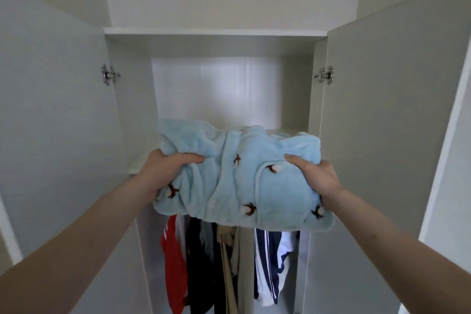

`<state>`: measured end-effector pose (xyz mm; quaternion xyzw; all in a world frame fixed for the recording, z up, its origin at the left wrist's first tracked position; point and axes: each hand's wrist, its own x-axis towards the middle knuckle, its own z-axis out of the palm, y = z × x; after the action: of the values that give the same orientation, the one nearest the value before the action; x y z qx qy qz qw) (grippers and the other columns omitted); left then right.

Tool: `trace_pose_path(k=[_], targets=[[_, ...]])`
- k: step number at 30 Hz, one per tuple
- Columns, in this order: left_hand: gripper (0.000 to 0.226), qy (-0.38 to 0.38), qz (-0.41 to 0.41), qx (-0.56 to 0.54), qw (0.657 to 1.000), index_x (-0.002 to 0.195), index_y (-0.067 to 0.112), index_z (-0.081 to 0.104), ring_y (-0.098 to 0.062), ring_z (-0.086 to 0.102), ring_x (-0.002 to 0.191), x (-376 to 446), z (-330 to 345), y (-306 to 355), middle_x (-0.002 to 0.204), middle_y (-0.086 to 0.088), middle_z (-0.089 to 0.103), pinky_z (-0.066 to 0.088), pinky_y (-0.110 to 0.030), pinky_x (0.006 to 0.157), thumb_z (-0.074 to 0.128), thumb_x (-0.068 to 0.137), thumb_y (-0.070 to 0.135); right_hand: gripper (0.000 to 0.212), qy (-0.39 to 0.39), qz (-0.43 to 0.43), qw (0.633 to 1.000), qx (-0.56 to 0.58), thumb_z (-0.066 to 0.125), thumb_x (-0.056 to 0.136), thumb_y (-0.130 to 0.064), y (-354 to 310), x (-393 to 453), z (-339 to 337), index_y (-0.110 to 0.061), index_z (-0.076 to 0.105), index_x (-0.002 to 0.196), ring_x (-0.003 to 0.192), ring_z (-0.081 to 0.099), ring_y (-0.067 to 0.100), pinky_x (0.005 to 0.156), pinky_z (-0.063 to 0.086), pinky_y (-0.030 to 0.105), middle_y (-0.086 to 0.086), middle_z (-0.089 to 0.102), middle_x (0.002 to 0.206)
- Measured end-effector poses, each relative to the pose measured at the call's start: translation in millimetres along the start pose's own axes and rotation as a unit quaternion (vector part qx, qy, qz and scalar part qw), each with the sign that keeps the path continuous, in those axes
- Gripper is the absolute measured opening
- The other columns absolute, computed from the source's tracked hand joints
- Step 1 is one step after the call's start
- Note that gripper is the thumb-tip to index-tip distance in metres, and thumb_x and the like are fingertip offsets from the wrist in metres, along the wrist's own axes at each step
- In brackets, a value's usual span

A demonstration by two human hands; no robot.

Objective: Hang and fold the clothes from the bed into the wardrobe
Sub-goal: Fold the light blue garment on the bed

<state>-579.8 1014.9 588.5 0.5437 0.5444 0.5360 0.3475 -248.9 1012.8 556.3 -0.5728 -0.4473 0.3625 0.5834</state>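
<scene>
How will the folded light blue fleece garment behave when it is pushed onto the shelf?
The light blue fleece garment probably is soft and floppy: it bunches under the left hand and right hand. Its fold may loosen. It seems light, though bulky.

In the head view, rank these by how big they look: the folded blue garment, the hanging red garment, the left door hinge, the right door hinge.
1. Folded blue garment, held nearest the camera, so its lead is partly nearness.
2. Hanging red garment, partly hidden.
3. Left door hinge and right door hinge: alike, not ranked.
</scene>
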Motion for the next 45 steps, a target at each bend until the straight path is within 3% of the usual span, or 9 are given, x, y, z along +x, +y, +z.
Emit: trace_pose_path(k=[4, 8, 15, 24, 28, 31, 36, 40, 45], targets=[[0.031, 0.010, 0.014, 0.007, 1.000, 0.091, 0.025, 0.067, -0.013, 0.071, 0.082, 48.7, 14.3, 3.5, 0.088, 0.007, 0.073, 0.052, -0.027, 0.064, 0.091, 0.072, 0.034, 0.030, -0.030, -0.013, 0.999, -0.014, 0.087, 0.076, -0.043, -8.6, 62.8, 21.2, -0.028, 0.063, 0.085, 0.081, 0.065, 0.011, 0.076, 0.050, 0.031, -0.009, 0.067, 0.089], [0.035, 0.018, -0.009, 0.010, 1.000, 0.094, 0.025, 0.066, -0.018, 0.071, 0.084, 101.2, 15.9, 0.1, 0.093, 0.004, 0.073, 0.052, -0.030, 0.067, 0.091, 0.071, 0.037, 0.043, -0.045, -0.005, 0.999, -0.029, 0.088, 0.074, -0.048, -14.6, 113.5, 46.3, -0.023, 0.066, 0.101, 0.090, 0.068, 0.021, 0.085, 0.054, 0.036, -0.004, 0.068, 0.095], [0.060, -0.004, -0.058, 0.015, 0.998, 0.108, 0.017, 0.072, -0.025, 0.076, 0.090, 203.6, 4.9, -15.6, 0.096, -0.002, 0.080, 0.061, -0.046, 0.086, 0.095, 0.059, 0.041, 0.052, -0.066, 0.026, 0.997, -0.031, 0.088, 0.074, -0.048, -18.5, 193.1, 99.7, -0.019, 0.062, 0.108, 0.080, 0.064, 0.017, 0.067, 0.050, 0.029, 0.000, 0.065, 0.096], [0.053, 0.020, -0.068, 0.012, 0.997, 0.104, 0.013, 0.072, -0.025, 0.075, 0.088, 340.2, -20.1, -38.5, 0.101, -0.007, 0.078, 0.061, -0.040, 0.080, 0.094, 0.063, 0.039, 0.092, -0.061, 0.058, 0.996, -0.043, 0.092, 0.063, -0.054, -23.3, 306.1, 200.3, -0.008, 0.060, 0.136, 0.097, 0.069, 0.025, 0.077, 0.054, 0.031, 0.009, 0.070, 0.125], [0.113, 0.078, -0.067, 0.131, 0.986, 0.143, 0.011, 0.045, -0.031, 0.060, 0.121, 395.0, -32.9, -58.8, 0.141, -0.011, 0.057, 0.054, -0.042, 0.091, 0.094, 0.054, 0.059, 0.122, -0.043, 0.065, 0.992, -0.100, 0.087, 0.056, -0.072, -21.4, 344.2, 241.3, -0.010, 0.040, 0.150, 0.120, 0.061, 0.033, 0.099, 0.053, 0.044, 0.010, 0.056, 0.143], [0.129, 0.127, -0.011, 0.293, 0.947, 0.159, 0.013, 0.017, -0.035, 0.037, 0.145, 409.0, -21.0, -80.6, 0.160, -0.015, 0.030, 0.036, -0.046, 0.116, 0.086, 0.063, 0.065, 0.103, 0.009, -0.032, 0.979, -0.200, 0.076, 0.078, -0.066, -4.6, 344.5, 260.4, -0.020, 0.027, 0.157, 0.140, 0.044, 0.034, 0.115, 0.040, 0.048, 0.009, 0.036, 0.157], [0.072, -0.037, 0.143, 0.289, 0.946, 0.135, 0.033, 0.058, -0.016, 0.050, 0.134, 384.2, 22.4, -114.4, 0.145, 0.008, 0.052, 0.034, -0.035, 0.116, 0.073, 0.075, 0.069, 0.068, 0.023, -0.321, 0.904, -0.281, 0.060, 0.082, -0.068, 56.2, 303.5, 286.2, -0.032, 0.057, 0.139, 0.129, 0.051, 0.021, 0.112, 0.041, 0.045, -0.003, 0.052, 0.140], [0.103, -0.134, 0.183, 0.466, 0.855, 0.155, 0.041, 0.028, -0.016, 0.021, 0.151, 383.5, 30.0, -152.5, 0.160, 0.016, 0.026, 0.007, -0.052, 0.125, 0.049, 0.067, 0.090, 0.080, -0.025, -0.303, 0.871, -0.387, 0.041, 0.079, -0.082, 85.6, 305.4, 295.7, -0.039, 0.049, 0.146, 0.142, 0.040, 0.013, 0.118, 0.032, 0.040, -0.011, 0.047, 0.149], [0.095, -0.107, 0.212, 0.473, 0.848, 0.160, 0.038, 0.018, -0.018, 0.015, 0.153, 419.1, 35.5, -175.9, 0.165, 0.013, 0.020, 0.004, -0.052, 0.126, 0.043, 0.080, 0.083, 0.083, -0.039, -0.291, 0.865, -0.407, 0.034, 0.081, -0.084, 81.6, 337.5, 307.8, -0.037, 0.047, 0.148, 0.138, 0.045, 0.013, 0.116, 0.035, 0.039, -0.012, 0.049, 0.147]])
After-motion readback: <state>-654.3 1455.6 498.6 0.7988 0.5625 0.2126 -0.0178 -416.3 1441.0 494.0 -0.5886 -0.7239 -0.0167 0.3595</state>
